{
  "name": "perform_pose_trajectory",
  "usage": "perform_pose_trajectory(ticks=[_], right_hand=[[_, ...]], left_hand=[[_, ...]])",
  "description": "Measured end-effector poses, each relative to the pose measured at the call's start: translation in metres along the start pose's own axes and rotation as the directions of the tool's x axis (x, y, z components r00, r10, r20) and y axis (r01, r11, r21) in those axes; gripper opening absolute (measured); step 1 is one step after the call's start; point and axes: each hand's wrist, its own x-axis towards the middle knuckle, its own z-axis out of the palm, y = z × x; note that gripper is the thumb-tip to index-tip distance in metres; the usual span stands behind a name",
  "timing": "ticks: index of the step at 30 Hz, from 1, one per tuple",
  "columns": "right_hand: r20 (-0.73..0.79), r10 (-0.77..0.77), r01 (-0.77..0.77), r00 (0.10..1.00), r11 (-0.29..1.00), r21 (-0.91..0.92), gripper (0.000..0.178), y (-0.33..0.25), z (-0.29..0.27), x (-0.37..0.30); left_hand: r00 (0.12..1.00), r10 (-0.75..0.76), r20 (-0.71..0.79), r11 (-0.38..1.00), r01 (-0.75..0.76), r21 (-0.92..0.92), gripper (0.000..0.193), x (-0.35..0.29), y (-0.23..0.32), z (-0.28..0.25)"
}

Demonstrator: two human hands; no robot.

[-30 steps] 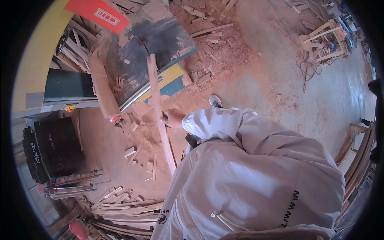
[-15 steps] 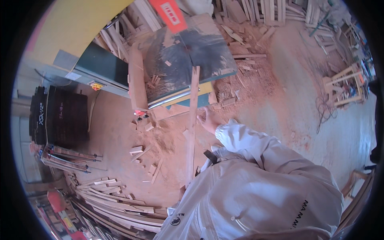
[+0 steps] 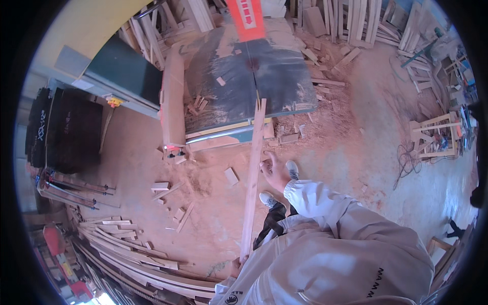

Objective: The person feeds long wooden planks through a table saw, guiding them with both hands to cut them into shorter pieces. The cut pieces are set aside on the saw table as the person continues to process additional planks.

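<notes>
A long, narrow wooden board point(image 3: 252, 178) runs from near my body to the saw table point(image 3: 290, 76), its far end resting on the table's front edge in line with the blade slot. That far end looks split by a cut. My left hand point(image 3: 236, 266), low in the view and partly hidden by my jacket, grips the board's near end. Beside the board's right edge is my right hand point(image 3: 275, 172), its fingers bent but apart; whether a fingertip touches the wood I cannot tell. A red-orange guard point(image 3: 246, 23) hangs above the table.
Small offcuts point(image 3: 198, 105) lie on the table's left side, by a wooden fence point(image 3: 173, 101). Sawdust and scraps point(image 3: 290, 138) cover the floor around it. Stacked strips point(image 3: 147, 264) lie at lower left; a black box point(image 3: 76, 129) stands left, a wooden stand point(image 3: 434, 137) right.
The whole view has shifted, so the saw table sits lower and farther right, and my shoes show. My right hand's fingers have spread somewhat. The board looks about the same against the table.
</notes>
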Motion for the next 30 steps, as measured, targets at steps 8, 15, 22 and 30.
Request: perform_pose_trajectory(ticks=[8, 15, 22, 30], right_hand=[[0.004, 0.096, -0.095, 0.995, 0.990, 0.106, 0.040, -0.039, 0.005, 0.003], [-0.129, 0.224, -0.179, 0.966, 0.939, 0.294, 0.048, -0.022, -0.044, -0.004], [-0.348, 0.495, -0.147, 0.796, 0.717, 0.682, 0.039, 0.042, -0.163, -0.060], [-0.151, 0.799, -0.316, 0.582, 0.394, 0.863, 0.028, 0.119, -0.170, -0.130]], left_hand=[[0.958, 0.278, 0.072, 0.958, -0.282, 0.054, 0.037, 0.013, -0.086, -0.020], [0.975, 0.217, 0.043, 0.975, -0.214, -0.066, 0.038, -0.001, 0.027, -0.029], [0.950, 0.054, 0.308, 0.892, -0.185, 0.413, 0.046, 0.051, 0.174, 0.001], [0.892, 0.011, 0.452, 0.506, -0.395, 0.767, 0.052, 0.080, 0.284, 0.102]])
